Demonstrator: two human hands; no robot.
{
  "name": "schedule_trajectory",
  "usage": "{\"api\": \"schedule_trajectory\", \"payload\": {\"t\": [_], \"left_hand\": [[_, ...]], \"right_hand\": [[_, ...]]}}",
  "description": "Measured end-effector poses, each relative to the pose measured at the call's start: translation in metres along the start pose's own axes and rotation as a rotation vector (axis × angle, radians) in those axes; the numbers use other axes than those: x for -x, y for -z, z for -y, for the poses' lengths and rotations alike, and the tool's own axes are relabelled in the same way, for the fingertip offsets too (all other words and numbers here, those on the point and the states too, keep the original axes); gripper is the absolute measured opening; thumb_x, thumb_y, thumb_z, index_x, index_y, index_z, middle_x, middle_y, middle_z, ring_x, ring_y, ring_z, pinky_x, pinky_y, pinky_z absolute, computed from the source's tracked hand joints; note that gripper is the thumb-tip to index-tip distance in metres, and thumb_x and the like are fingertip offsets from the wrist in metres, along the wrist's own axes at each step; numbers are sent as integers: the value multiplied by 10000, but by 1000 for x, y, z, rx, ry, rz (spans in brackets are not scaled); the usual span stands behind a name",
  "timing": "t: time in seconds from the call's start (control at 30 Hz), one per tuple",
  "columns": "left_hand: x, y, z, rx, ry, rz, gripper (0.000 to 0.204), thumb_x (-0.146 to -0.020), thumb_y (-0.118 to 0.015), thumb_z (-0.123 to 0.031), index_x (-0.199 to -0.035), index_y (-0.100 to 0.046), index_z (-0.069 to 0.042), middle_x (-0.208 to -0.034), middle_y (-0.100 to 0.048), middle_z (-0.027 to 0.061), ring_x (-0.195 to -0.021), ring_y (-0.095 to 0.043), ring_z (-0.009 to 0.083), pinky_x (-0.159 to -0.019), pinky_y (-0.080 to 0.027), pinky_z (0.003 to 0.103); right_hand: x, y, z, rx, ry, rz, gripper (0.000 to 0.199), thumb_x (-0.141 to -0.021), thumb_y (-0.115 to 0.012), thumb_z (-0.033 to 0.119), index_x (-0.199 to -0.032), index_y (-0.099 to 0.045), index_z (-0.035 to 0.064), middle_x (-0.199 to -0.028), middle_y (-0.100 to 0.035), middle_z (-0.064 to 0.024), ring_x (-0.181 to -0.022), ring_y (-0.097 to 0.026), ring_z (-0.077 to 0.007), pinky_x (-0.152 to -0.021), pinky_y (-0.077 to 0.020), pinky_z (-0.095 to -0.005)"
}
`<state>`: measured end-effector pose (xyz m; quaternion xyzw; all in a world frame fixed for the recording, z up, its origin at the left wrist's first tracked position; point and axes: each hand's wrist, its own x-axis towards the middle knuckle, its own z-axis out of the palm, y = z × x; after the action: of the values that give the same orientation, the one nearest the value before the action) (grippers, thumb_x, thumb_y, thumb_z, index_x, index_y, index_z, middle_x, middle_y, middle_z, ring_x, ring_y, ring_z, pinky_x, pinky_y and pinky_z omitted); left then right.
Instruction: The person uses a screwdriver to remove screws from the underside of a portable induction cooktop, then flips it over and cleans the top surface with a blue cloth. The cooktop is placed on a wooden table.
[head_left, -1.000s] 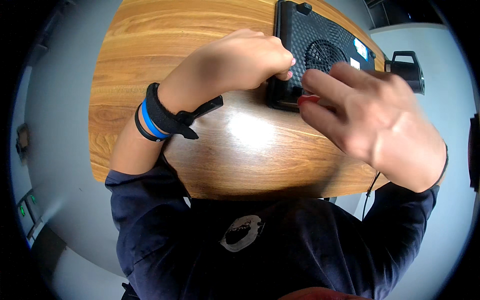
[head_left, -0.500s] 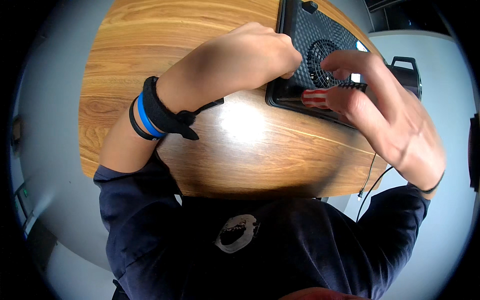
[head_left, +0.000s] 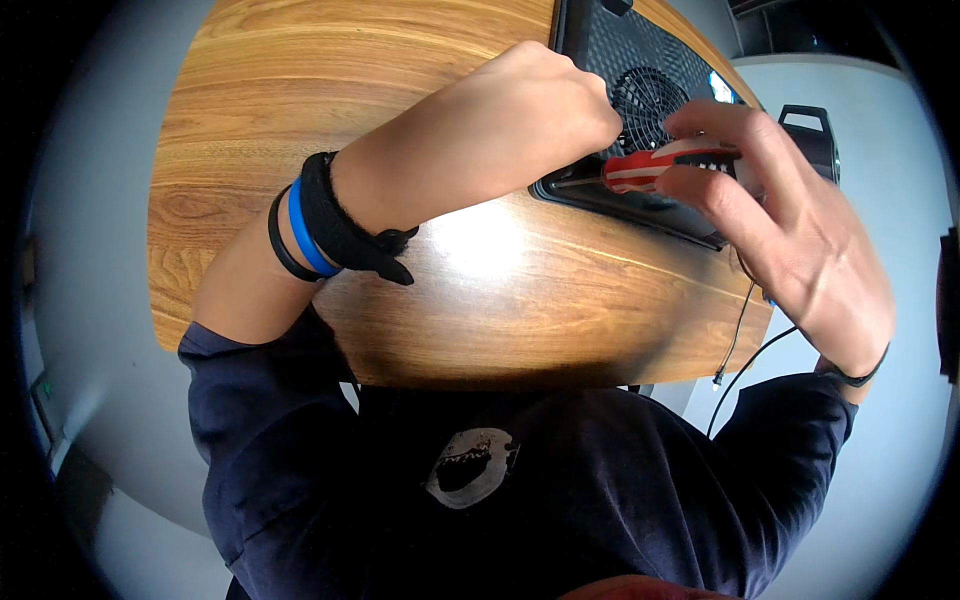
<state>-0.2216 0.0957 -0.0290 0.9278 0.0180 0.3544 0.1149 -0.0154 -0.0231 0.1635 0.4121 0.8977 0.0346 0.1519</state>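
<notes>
A black cooling pad (head_left: 690, 62) with a round fan grille (head_left: 647, 105) lies at the upper right of the table. Over its near left corner is a screwdriver (head_left: 632, 172) with a red, white and black handle, its thin shaft pointing left. My right hand (head_left: 790, 190) has thumb and fingers curled round that handle, the thumb on the near side. Curled closed, my left hand (head_left: 555, 110) rests at the pad's left edge, just above the shaft. Its fingertips are hidden beneath it, so what they hold, if anything, does not show.
The wooden table (head_left: 300, 60) has a curved edge on my side. Beyond its right side stands a black object with a loop handle (head_left: 808, 120). Thin black cables (head_left: 745, 320) hang over the table's right edge.
My left hand has shifted slightly right, over the pad's edge. My right thumb and fingers have moved on the screwdriver handle, and more of its black part now shows.
</notes>
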Motion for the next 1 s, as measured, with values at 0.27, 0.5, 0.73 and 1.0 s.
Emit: {"api": "schedule_trajectory", "payload": {"t": [0.27, 0.5, 0.73, 1.0], "left_hand": [[-1, 4, -3, -14, -19, 40, 264, -1003, -626, -105, -1248, -702, -40, -1210, -694, 110, -1180, -660, 312, -1078, -493, 408], [0, -1, 1, 8, -34, -13, 281, -987, -642, -113, -1252, -700, -40, -1209, -694, 117, -1187, -661, 313, -1080, -494, 409], [-3, -9, -3, 93, 5, -33, 213, -1002, -633, -137, -1181, -725, -64, -1133, -682, 93, -1123, -650, 312, -1011, -496, 415], [-13, -6, -7, 184, 56, -2, 194, -1008, -636, -162, -1136, -748, -69, -1111, -688, 90, -1087, -641, 322, -983, -495, 422]], "right_hand": [[10, -2, 0, -162, -144, 37, 412, -938, -791, 37, -1319, -639, 72, -1429, -640, -160, -1083, -808, -314, -865, -732, -367], [5, -10, -1, -106, -28, -65, 382, -947, -816, 85, -1301, -672, 61, -1347, -669, -159, -1095, -797, -292, -858, -730, -371], [6, 3, 15, 83, -126, 154, 300, -997, -753, 155, -1281, -678, 97, -1251, -679, -94, -1037, -779, -257, -758, -719, -336], [-2, -8, 1, 32, 5, -16, 307, -1004, -788, 301, -1188, -684, 78, -1117, -755, -95, -910, -819, -283, -720, -695, -366]]}}
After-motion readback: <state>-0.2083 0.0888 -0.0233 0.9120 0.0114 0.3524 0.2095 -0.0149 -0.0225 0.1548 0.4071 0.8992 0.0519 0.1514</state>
